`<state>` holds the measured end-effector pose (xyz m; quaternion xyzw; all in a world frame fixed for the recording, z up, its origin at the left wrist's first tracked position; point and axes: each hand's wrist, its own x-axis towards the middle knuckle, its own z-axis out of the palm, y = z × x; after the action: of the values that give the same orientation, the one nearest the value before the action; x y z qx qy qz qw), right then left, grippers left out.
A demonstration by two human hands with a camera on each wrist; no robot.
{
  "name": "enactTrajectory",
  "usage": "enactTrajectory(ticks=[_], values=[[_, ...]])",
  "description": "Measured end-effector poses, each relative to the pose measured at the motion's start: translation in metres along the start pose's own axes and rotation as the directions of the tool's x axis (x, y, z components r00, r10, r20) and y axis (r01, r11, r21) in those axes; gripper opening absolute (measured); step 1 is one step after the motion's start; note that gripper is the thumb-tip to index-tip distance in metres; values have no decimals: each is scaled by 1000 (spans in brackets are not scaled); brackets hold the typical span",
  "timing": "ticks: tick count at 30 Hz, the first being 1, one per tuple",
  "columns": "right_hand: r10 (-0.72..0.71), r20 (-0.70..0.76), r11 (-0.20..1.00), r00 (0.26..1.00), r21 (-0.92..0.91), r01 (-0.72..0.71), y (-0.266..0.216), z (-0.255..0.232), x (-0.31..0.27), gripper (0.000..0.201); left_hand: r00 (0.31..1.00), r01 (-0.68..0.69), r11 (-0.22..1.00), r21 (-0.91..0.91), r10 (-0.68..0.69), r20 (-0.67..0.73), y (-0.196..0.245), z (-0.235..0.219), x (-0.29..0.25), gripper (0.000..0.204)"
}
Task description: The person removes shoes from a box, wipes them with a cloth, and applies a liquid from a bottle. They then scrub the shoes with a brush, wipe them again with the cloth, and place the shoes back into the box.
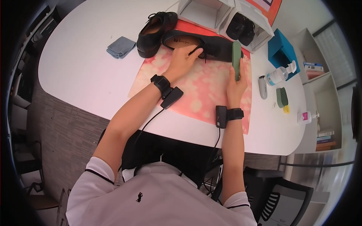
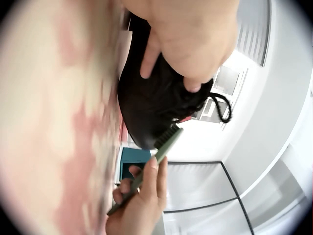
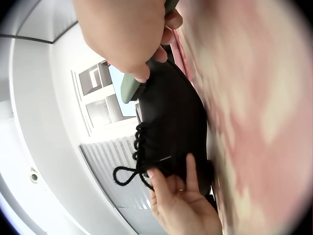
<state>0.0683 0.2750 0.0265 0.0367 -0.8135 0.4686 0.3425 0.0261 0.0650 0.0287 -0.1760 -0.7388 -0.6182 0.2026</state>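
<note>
A black lace-up shoe [image 1: 217, 48] lies sideways on a pink patterned mat [image 1: 192, 92], its toe to the right. My left hand [image 1: 181, 63] holds it by the near side, thumb up by the laces [image 3: 139, 147] and fingers along its side. In my right hand [image 1: 236, 90] I grip a green-backed shoe brush [image 1: 236, 56]. The dark bristles [image 2: 166, 136] meet the toe in the left wrist view. The other black shoe [image 1: 155, 32] stands to the left, close to the heel of the held one.
A folded grey cloth [image 1: 121, 47] lies left of the shoes. Behind are white boxes [image 1: 203, 13], one with black shoes inside. To the right stand a teal box [image 1: 277, 47], a pump bottle [image 1: 278, 76], a grey tube-like item [image 1: 263, 87], another green brush [image 1: 281, 97] and a small white bottle [image 1: 304, 117].
</note>
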Motion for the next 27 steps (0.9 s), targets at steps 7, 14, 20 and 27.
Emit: enactTrajectory(ticks=[7, 14, 20, 27], values=[[12, 124, 999, 992, 35, -17, -11, 6, -6, 50, 996, -90, 996, 2, 90, -19, -4, 8, 1, 24], [-14, 35, 955, 999, -296, 24, 20, -6, 3, 51, 949, -279, 871, 406, 315, -24, -9, 1, 5, 27], [-124, -109, 979, 986, -174, 104, 22, -9, 7, 50, 952, -276, 912, 303, 303, -47, -15, 0, 6, 26], [-4, 119, 996, 993, -89, 15, 12, 10, 1, 49, 981, -180, 948, 263, 191, -15, -11, -2, 1, 27]])
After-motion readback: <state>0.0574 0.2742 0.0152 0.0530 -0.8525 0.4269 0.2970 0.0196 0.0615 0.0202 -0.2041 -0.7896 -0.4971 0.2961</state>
